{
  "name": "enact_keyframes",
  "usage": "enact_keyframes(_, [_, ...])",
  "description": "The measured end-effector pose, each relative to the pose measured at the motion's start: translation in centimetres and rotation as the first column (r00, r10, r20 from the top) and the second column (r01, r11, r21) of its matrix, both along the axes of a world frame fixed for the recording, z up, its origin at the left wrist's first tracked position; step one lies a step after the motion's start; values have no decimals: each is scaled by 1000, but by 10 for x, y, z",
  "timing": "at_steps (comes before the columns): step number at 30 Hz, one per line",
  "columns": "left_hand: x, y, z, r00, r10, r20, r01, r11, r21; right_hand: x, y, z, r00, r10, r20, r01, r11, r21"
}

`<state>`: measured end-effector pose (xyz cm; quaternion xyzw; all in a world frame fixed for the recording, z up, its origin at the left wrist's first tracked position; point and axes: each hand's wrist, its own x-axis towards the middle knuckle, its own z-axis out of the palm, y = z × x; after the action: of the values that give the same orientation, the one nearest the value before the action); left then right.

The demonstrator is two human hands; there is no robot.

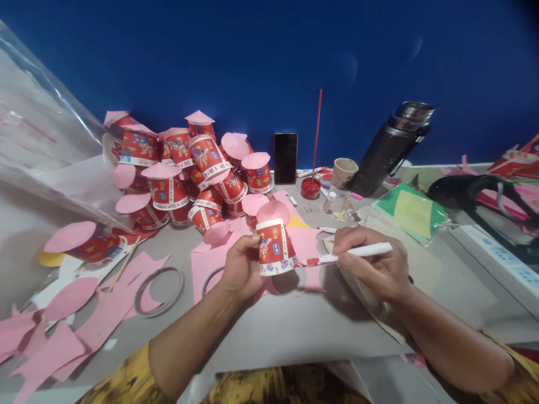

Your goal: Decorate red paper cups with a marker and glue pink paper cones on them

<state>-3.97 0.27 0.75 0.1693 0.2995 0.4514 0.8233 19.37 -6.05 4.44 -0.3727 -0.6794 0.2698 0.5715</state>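
Note:
My left hand (pixel 241 269) is closed around the side of a red printed paper cup (pixel 275 247), its wide flowered rim facing down. A round pink paper disc (pixel 273 211) shows at the cup's narrow upper end; whether it is fixed there I cannot tell. In my right hand (pixel 377 266) a white marker pen (pixel 370 250) is pinched between thumb and fingers. Its red-stained front end points left and reaches the cup's lower right edge. Pink paper sheets (pixel 206 252) lie beneath and behind the cup.
Several red cups with pink paper tops (pixel 166 191) are heaped at the back left. Grey tape rings (pixel 160 292) and pink scraps (pixel 101 320) lie left. Behind stand a phone (pixel 286 158), a red pot with a stick (pixel 310 188) and a dark flask (pixel 385 148). A power strip (pixel 501 264) lies right.

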Motion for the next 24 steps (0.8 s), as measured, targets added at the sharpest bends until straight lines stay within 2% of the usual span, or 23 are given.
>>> enact_keyframes(6, [1,-1,0,1000,14,7,-15,1000,14,1,0,-1,999,14,49,-13,1000,-11])
enact_keyframes(12, [0,0,-2,1000,-2,14,1,1000,31,4,1,-4,995,89,38,-88,996,-26])
enact_keyframes(15, [-2,0,-3,1000,-11,19,10,999,36,4,1,-3,998,61,5,-61,998,-11])
enact_keyframes(21, [-3,3,-3,994,-94,56,90,994,68,4,0,-3,996,-88,-34,86,994,-65])
enact_keyframes(24, [-3,4,-3,986,-143,80,136,986,93,3,0,-3,995,-89,-39,87,994,-59])
